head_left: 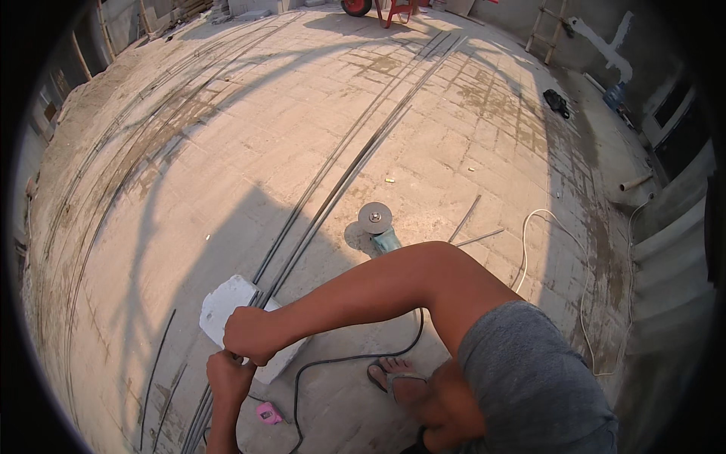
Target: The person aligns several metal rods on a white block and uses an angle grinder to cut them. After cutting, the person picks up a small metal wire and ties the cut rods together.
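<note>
My right hand (249, 333) is closed around metal rods (265, 281) over a white block (225, 299), its arm stretching across from the right. My left hand (229, 374) is just below it, closed on the same bundle; the fingertips are partly hidden. A pink tape measure (268, 412) lies right of my left hand. An angle grinder (378, 225) rests on the paving beyond my right arm, disc upward, and a black cord (355, 355) snakes beneath that arm. My sandaled foot (393, 371) is planted at lower centre.
Long rods (348, 174) stretch across the paving; short ones (466, 219) lie right of the grinder. A white cable (541, 212) loops on the right. A red wheelbarrow (386, 11), a ladder (538, 38), a dark bag (556, 102) and a pipe (635, 181) line the far and right edges.
</note>
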`<move>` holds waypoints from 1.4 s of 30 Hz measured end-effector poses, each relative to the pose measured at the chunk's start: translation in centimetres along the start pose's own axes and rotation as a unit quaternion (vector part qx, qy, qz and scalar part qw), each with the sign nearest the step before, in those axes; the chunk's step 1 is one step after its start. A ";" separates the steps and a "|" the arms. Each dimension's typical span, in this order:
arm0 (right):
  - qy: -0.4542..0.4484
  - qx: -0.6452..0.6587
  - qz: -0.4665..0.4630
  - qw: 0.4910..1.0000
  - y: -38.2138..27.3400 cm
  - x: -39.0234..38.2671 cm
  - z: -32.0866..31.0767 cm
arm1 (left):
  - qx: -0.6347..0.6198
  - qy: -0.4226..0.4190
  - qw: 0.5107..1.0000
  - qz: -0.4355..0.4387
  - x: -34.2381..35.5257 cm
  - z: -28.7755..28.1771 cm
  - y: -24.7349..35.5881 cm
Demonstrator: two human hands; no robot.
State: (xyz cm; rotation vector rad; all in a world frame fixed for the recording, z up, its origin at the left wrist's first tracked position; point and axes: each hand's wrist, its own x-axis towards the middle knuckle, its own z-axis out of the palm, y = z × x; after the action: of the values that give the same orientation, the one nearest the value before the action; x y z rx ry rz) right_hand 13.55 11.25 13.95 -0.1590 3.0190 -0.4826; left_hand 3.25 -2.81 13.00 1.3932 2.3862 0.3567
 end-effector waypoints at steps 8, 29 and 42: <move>0.025 -0.039 0.064 0.997 5.7 -7.1 -5.6 | 0.027 -0.050 0.998 0.006 -2.9 -5.4 -3.3; 0.008 -0.179 0.370 0.911 27.0 -25.7 -10.8 | 0.162 -0.160 0.963 -0.141 -13.9 -1.4 -34.2; -0.044 -0.279 0.368 0.886 31.1 -21.4 -7.3 | 0.131 -0.205 0.962 -0.125 -10.6 -3.0 -19.6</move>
State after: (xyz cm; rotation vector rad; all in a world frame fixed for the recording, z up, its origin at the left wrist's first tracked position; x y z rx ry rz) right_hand 31.30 45.34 12.41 0.8725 2.7254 0.4450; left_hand -8.61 -21.63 10.01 1.1096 2.2690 -0.2992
